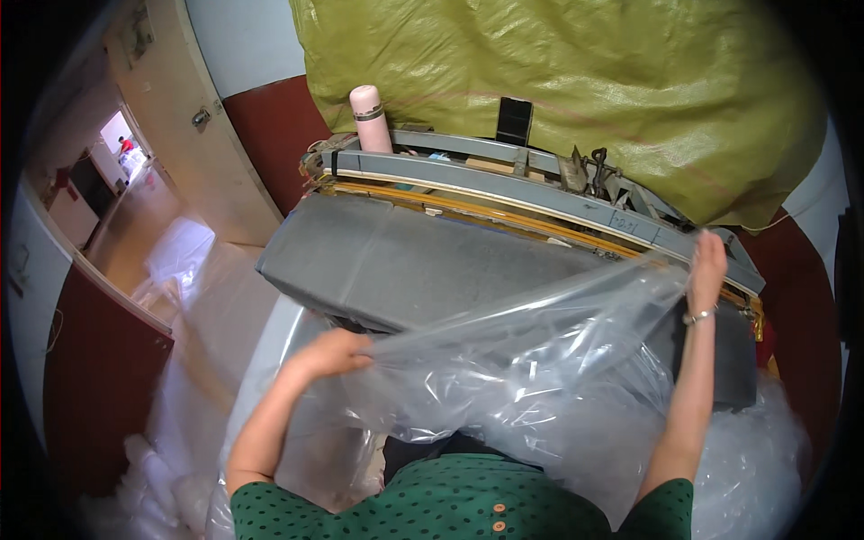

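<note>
A clear plastic sheet is stretched slantwise in front of me, its upper edge running taut between my hands. My left hand, low at the left, is closed on one end of that edge. Higher up at the right, my right hand grips the other end, fingers pointing upward and a bracelet on the wrist. Beneath and behind the sheet lies a grey padded work surface of a long machine. The machine's grey metal bar runs along the back, close to my right hand. Loose folds hang toward my lap.
On the machine's back left stands a pink bottle. Yellow-green sheeting covers the wall behind. More crumpled clear plastic lies at the right, with further plastic on the floor at left. An open door shows a distant person.
</note>
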Motion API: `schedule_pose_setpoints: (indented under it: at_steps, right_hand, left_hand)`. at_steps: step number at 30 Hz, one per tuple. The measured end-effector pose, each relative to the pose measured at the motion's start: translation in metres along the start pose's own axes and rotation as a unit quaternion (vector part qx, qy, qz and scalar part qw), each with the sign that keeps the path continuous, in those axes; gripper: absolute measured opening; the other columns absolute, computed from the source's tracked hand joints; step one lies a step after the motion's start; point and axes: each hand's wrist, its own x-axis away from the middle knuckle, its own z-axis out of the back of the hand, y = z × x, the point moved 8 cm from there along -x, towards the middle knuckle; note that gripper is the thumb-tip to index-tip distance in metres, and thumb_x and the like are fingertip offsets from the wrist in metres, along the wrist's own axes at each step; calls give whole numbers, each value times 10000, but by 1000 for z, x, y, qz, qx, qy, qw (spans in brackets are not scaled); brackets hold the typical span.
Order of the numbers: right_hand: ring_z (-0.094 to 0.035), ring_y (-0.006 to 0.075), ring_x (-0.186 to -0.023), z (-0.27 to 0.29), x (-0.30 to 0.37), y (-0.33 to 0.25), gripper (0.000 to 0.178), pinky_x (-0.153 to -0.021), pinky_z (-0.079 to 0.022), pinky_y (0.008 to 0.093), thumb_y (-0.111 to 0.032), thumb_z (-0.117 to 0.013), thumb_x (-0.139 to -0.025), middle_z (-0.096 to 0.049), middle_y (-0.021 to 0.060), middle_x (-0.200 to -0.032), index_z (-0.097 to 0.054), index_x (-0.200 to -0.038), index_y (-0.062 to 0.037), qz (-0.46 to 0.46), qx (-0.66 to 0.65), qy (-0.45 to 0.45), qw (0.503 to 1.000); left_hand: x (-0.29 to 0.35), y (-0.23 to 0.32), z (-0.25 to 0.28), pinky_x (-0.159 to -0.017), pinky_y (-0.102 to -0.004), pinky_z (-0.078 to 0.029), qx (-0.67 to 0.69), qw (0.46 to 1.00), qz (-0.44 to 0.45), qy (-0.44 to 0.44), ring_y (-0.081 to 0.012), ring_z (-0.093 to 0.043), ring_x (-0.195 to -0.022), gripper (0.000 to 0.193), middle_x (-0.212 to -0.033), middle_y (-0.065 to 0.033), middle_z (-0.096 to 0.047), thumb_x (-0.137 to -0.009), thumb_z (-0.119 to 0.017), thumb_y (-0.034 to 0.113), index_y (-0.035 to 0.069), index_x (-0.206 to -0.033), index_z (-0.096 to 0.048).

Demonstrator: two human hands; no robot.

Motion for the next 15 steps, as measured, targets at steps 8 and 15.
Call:
schedule_pose_setpoints:
  at_steps: [8,15]
  right_hand:
    - [-487,198,-653,141,12,115,236,-636,-405,330,-221,-466,-919,-526,123,-701,-544,-872,-3,1,366,51,929]
    - [-523,398,-755,267,25,181,263,-675,-408,421,-232,-443,-914,-566,224,-798,-532,-861,10,-5,495,95,864]
  left_hand:
    - [99,-60,251,-649,-409,-449,-365,703,146,593,-326,-584,-737,100,-791,-156,-601,-776,-551,88,35,-856,-579]
    - [-30,-69,133,-976,-385,-321,-7,864,57,501,-287,-390,-1203,434,-1271,-149,-433,-851,-570,280,39,-1195,-458]
